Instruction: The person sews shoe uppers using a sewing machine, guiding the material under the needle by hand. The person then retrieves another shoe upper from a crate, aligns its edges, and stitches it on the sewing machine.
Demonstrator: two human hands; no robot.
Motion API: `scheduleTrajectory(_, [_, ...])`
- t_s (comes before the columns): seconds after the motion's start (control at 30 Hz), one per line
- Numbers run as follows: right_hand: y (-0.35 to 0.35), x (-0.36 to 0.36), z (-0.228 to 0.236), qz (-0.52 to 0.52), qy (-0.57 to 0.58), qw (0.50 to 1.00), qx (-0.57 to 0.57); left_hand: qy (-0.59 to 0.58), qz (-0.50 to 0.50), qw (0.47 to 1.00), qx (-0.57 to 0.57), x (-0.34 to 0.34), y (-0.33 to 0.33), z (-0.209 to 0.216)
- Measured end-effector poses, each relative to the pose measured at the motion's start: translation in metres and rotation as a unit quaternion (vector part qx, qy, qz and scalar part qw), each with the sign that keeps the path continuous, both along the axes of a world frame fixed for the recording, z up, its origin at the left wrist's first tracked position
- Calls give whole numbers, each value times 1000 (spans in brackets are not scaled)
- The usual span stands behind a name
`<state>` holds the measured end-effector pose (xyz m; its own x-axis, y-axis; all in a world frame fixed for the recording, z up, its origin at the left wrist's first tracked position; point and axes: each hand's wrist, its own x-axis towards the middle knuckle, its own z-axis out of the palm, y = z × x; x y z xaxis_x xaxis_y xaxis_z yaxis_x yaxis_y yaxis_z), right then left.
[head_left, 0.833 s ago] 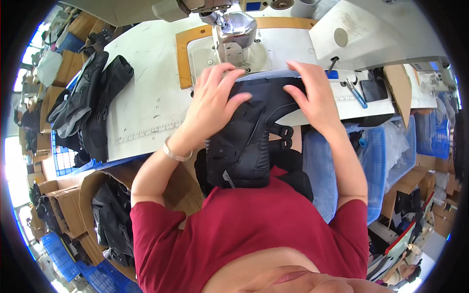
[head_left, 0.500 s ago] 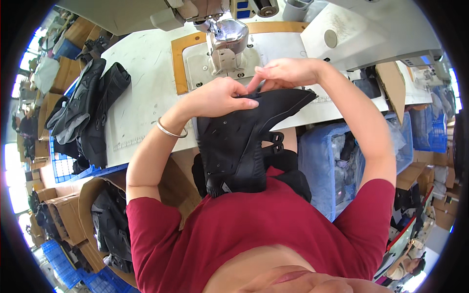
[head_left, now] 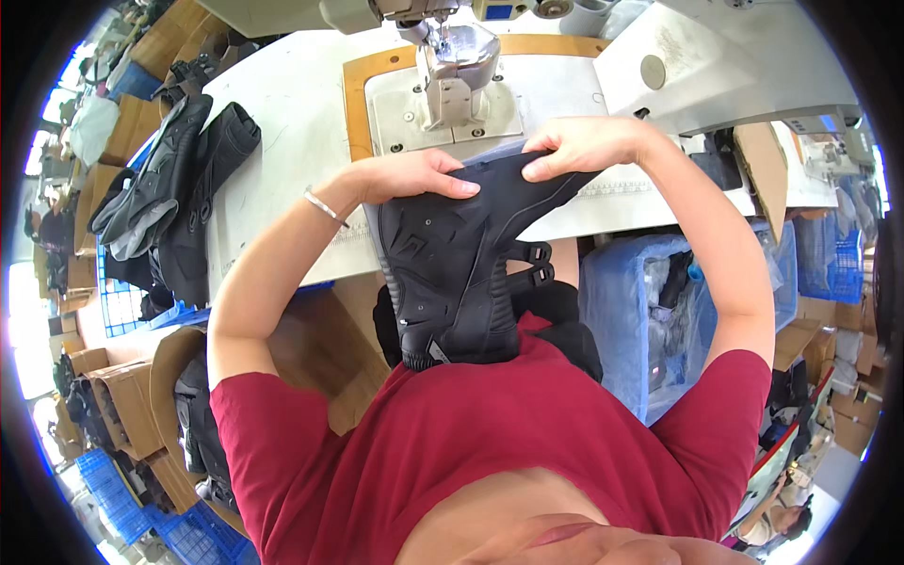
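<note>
A black boot upper (head_left: 452,254) hangs between my hands, its lower end resting against my red shirt. My left hand (head_left: 419,176) pinches its upper edge on the left, thumb on the front face. On the right, my right hand (head_left: 576,151) grips the same edge, its thumb pressed on the black material. Between the two hands the edge is pulled wide, and a strip of greyish lining shows behind it. Black straps with buckles (head_left: 535,264) stick out at the boot's right side. Just beyond stands the metal post (head_left: 457,85) of a sewing machine.
More black boot uppers (head_left: 179,188) lie at the table's left. The white table (head_left: 273,207) carries the sewing machine, whose pale arm (head_left: 725,71) fills the far right. A blue lined bin (head_left: 612,320) stands below right, and cardboard boxes (head_left: 132,414) are stacked at left.
My hands have moved apart along the boot's upper edge; the right hand has taken hold of its right part. The boot's face now lies flatter and more stretched.
</note>
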<state>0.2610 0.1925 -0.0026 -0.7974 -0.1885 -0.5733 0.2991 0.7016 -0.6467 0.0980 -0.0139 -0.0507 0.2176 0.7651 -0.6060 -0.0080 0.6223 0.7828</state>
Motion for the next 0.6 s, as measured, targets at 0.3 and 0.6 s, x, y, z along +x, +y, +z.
scheduleTrajectory(0.3, [9, -25, 54, -43, 200, 979, 4, 113, -14, 972, 206, -33, 11, 53])
scheduleTrajectory(0.6, [-17, -57, 55, -130, 516, 763, 368, 223, 109, 938, 241, -69, 4, 63])
